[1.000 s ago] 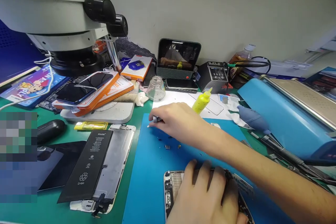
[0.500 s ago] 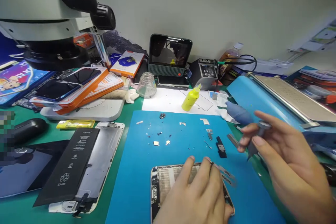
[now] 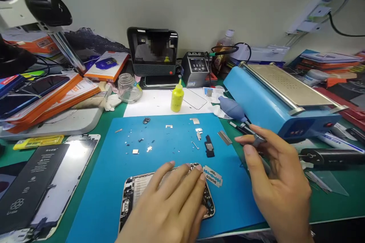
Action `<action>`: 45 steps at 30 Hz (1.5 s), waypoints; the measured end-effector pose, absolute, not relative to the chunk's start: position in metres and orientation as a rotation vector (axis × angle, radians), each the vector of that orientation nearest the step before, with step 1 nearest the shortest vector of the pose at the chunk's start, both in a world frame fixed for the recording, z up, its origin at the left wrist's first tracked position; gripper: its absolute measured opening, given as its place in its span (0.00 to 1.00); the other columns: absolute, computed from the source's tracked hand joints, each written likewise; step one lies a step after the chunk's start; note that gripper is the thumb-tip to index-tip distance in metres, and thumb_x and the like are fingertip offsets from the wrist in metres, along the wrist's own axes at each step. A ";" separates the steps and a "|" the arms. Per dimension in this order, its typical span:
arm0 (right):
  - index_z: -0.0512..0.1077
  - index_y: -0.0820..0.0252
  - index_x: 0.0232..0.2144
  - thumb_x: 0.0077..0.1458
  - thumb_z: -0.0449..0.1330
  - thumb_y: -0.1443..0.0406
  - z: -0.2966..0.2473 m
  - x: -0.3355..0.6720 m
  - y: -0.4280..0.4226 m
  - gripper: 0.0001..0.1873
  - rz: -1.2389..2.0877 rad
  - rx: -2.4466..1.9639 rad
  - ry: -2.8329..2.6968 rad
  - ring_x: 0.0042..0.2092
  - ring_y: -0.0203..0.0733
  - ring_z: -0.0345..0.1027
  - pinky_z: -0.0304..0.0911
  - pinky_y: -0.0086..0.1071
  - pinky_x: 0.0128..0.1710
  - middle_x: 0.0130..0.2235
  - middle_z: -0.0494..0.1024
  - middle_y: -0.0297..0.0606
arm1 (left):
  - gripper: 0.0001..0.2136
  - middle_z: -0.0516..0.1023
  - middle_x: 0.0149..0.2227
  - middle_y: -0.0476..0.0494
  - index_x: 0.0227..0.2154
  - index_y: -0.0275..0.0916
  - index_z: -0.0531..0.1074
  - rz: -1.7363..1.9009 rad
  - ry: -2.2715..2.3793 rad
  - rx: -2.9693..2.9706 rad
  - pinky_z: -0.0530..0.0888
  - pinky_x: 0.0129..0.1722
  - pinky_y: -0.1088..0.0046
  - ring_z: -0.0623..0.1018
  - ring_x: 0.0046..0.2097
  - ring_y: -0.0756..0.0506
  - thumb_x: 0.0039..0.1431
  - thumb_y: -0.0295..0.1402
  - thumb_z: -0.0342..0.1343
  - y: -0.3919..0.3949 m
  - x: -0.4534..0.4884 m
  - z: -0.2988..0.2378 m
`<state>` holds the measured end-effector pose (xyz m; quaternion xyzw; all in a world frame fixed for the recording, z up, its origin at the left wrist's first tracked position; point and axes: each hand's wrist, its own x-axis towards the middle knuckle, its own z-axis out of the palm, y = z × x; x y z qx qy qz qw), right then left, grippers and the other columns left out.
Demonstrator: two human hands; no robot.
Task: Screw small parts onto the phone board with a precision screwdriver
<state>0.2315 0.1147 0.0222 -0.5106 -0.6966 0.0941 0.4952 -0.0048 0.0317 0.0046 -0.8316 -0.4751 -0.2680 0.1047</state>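
Black battery [image 3: 27, 184] already lies out of the phone, resting on the detached screen assembly [image 3: 68, 174] at 8 o'clock of the blue mat [image 3: 114, 182]. Small screws and metal shields [image 3: 196, 131] are spread across the mat's far half, about 12 o'clock of the opened phone frame [image 3: 134, 193], with a black component [image 3: 209, 146] at its 1 o'clock. Left hand [image 3: 171, 201] lies flat on the frame, fingers extended and spread, pinning it to the mat at the near edge. A razor blade [image 3: 213, 176] lies just beside the frame's far right corner. Right hand [image 3: 273, 182], at 3 o'clock of the frame, pinches a thin grey tool [image 3: 258, 140] between thumb and fingers, clear of the frame. Judgement: teardown well advanced; the internals left in the frame are hidden under the left hand.
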 end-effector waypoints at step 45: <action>0.76 0.32 0.70 0.74 0.66 0.50 0.009 0.248 0.111 0.25 0.280 -1.355 -1.685 0.56 0.67 0.82 0.72 0.75 0.62 0.55 0.85 0.38 | 0.21 0.73 0.72 0.54 0.72 0.68 0.70 -0.526 -1.789 -2.461 0.72 0.67 0.55 0.70 0.73 0.43 0.86 0.37 0.47 0.021 -0.009 0.007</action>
